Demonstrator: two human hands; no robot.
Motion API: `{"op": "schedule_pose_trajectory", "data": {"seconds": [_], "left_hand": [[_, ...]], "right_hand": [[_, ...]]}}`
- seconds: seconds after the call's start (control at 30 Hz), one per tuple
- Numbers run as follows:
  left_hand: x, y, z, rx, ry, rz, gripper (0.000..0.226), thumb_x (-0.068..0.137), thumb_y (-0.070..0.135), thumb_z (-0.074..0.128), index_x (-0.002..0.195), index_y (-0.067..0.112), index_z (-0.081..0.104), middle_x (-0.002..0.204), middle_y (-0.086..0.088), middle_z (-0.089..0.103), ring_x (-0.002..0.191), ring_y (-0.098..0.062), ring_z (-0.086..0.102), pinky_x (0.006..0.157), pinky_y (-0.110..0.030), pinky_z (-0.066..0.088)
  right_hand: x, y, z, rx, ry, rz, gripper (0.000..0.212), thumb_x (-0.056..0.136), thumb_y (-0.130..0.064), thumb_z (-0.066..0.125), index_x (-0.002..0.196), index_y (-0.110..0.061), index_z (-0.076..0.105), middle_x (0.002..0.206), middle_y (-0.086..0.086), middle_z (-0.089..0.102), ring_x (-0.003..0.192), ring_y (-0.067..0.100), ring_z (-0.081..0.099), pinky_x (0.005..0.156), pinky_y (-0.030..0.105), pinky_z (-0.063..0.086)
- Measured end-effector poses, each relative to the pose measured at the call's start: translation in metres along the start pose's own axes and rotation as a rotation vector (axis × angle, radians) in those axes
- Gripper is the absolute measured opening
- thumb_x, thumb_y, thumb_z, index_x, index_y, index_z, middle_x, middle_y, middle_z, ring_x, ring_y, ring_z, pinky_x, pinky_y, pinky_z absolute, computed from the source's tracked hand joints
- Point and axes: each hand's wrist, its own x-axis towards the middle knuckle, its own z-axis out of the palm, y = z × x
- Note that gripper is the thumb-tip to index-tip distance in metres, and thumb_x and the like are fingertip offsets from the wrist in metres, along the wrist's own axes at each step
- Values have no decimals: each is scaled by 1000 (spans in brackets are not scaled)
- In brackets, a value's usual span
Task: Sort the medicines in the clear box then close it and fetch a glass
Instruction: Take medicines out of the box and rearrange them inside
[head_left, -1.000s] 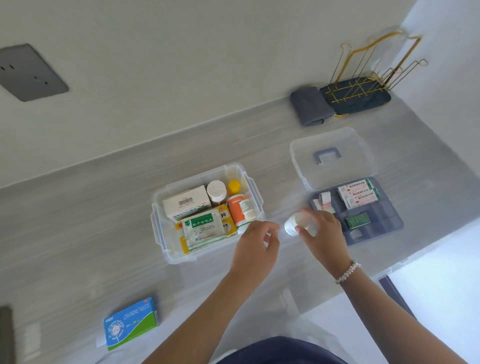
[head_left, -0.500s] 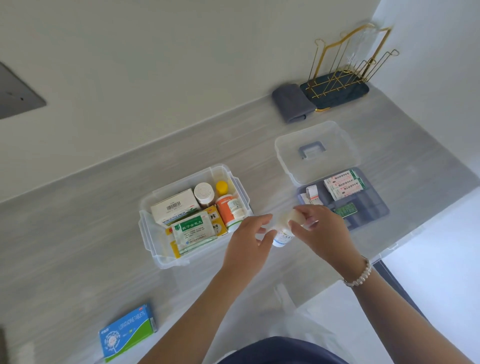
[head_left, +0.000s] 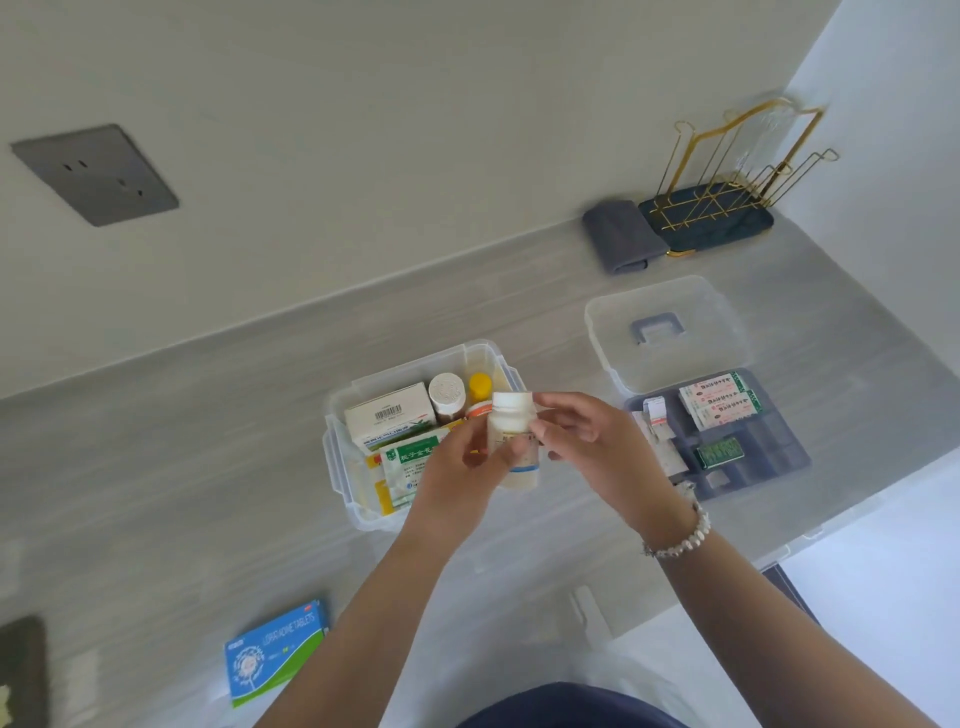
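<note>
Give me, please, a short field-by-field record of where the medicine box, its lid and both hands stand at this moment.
held item: white bottle, upright, above the clear box's near right corner
left hand: grips the bottle's lower body
right hand: fingers at the bottle's upper part, near the cap
clear box: open, holding cartons, sachets and bottles
lid: off, lying on the counter right of the box
grey tray: beside the lid, holding packets
blue carton: outside the box, near counter edge
glass: none visible

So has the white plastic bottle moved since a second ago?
Yes. The white plastic bottle, held by both hands, has gone left from beside the grey divided tray to over the clear plastic box.
</note>
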Motion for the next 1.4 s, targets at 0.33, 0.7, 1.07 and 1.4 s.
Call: {"op": "schedule_pose_trajectory", "data": {"seconds": [0.33, 0.7, 1.07, 1.4], "left_hand": [[25, -11, -25, -142, 176, -248, 9, 87, 24, 62, 85, 27, 70, 95, -12, 72, 95, -27, 69, 85, -41, 56], [53, -39, -37, 47, 198, -451, 14, 80, 18, 70, 87, 6, 72, 80, -12, 75, 73, -21, 73, 67, -31, 60], [53, -40, -37, 245, 210, -366, 22, 82, 25, 66, 64, 14, 68, 75, -13, 74, 76, -27, 71, 74, -40, 59], [10, -12, 0, 133, 208, 14, 20, 90, 26, 52, 73, 33, 61, 70, 10, 66, 65, -2, 61, 54, -5, 40]], "right_hand": [[44, 3, 37, -227, -95, 49, 37, 81, -21, 68, 118, -13, 65, 95, 8, 74, 81, 19, 69, 80, 37, 57], [76, 8, 65, -892, -191, 58, 21, 85, -18, 59, 101, -8, 70, 94, 10, 72, 89, 24, 66, 72, 27, 52], [73, 16, 75, -979, -204, 38, 22, 89, -19, 56, 107, -13, 66, 100, 8, 70, 93, 24, 65, 69, 28, 47], [0, 17, 28, -570, 146, -114, 28, 90, -22, 56, 116, -21, 64, 107, -1, 72, 90, 9, 65, 78, 21, 51]]}}
